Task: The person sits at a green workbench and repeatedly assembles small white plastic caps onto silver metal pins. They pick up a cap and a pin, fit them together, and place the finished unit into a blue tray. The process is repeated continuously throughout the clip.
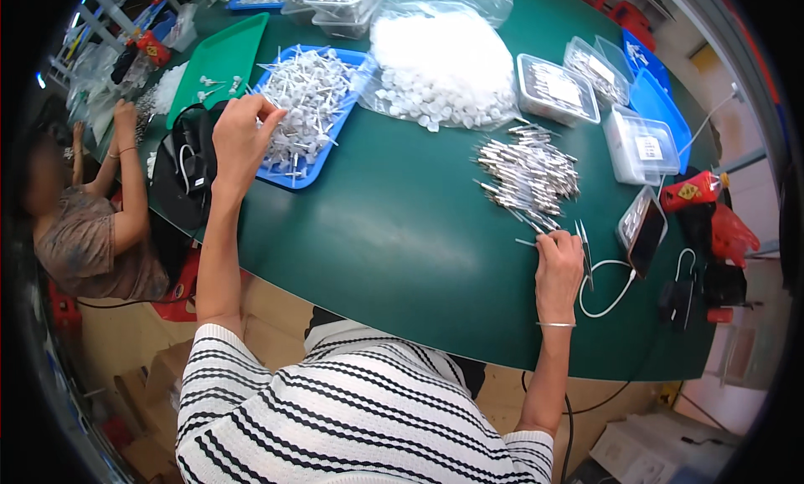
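Observation:
My left hand point(240, 141) is over the left side of a blue tray point(295, 181), thumb and fingertips pinched together; what they hold, if anything, is hidden. White-capped pieces with thin metal stems point(306, 95) are heaped in that tray. On the right, my right hand point(559, 275) is closed at the near end of a pile of slim metal rods point(532, 170). One thin, pale rod point(526, 243) sticks out leftward from its fingertips. Tweezers point(585, 241) lie just right of that hand.
A plastic bag of white caps point(444, 65) lies at the back middle. Lidded clear boxes point(557, 90) stand at the right, near a phone point(647, 241) with a white cable. A black bag point(182, 170) and green tray point(222, 57) are left, where another person point(100, 224) sits.

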`<action>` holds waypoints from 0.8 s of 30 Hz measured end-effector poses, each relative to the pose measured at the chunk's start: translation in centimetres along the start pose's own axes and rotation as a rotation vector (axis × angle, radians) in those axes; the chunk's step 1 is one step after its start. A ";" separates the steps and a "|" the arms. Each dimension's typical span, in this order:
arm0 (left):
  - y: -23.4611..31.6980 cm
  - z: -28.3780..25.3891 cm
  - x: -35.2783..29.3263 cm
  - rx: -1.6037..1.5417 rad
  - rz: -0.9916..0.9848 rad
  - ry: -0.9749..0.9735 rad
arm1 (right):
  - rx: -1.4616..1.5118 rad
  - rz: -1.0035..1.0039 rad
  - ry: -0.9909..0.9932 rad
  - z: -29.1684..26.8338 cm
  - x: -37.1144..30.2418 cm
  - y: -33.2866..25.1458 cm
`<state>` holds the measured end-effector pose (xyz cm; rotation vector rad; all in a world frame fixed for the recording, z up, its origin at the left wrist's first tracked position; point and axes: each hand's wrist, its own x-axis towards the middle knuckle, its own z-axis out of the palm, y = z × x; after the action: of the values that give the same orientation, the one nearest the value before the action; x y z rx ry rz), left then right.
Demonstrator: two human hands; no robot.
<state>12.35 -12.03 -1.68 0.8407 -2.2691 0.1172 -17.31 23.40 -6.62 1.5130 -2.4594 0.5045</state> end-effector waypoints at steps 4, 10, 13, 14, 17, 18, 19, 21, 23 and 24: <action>0.1 -0.4 0.3 0.091 -0.011 -0.013 | -0.017 -0.022 -0.024 0.0 0.0 -0.1; 8.1 4.9 0.4 -0.398 0.121 -0.130 | -0.053 -0.068 -0.032 -0.2 -1.0 -0.4; 11.5 9.7 0.5 -0.405 0.178 -0.198 | 0.054 -0.043 -0.025 -1.1 -0.5 -0.4; 11.9 11.0 0.7 -0.375 0.169 -0.183 | 0.155 -0.014 0.010 -1.5 -0.2 -0.6; 12.0 14.2 1.0 -0.305 0.144 -0.167 | 0.540 0.194 0.046 -3.1 0.6 -1.8; 11.9 15.0 1.0 -0.291 0.136 -0.175 | 0.696 0.234 0.069 -3.2 1.1 -2.0; 11.8 15.3 1.0 -0.273 0.131 -0.185 | 0.856 0.277 0.093 -3.2 1.6 -2.3; 11.3 15.3 1.1 -0.309 0.148 -0.159 | 1.072 0.292 0.082 -2.9 2.9 -3.4; 11.2 15.5 0.9 -0.348 0.155 -0.151 | 1.238 0.288 0.035 -2.5 3.9 -4.4; 11.0 15.4 0.9 -0.366 0.154 -0.151 | 1.277 0.270 0.011 -2.1 4.5 -4.8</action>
<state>-3.83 -8.59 -10.99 0.4967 -2.3926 -0.2939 -15.01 18.58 -2.22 1.3601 -2.3325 2.4168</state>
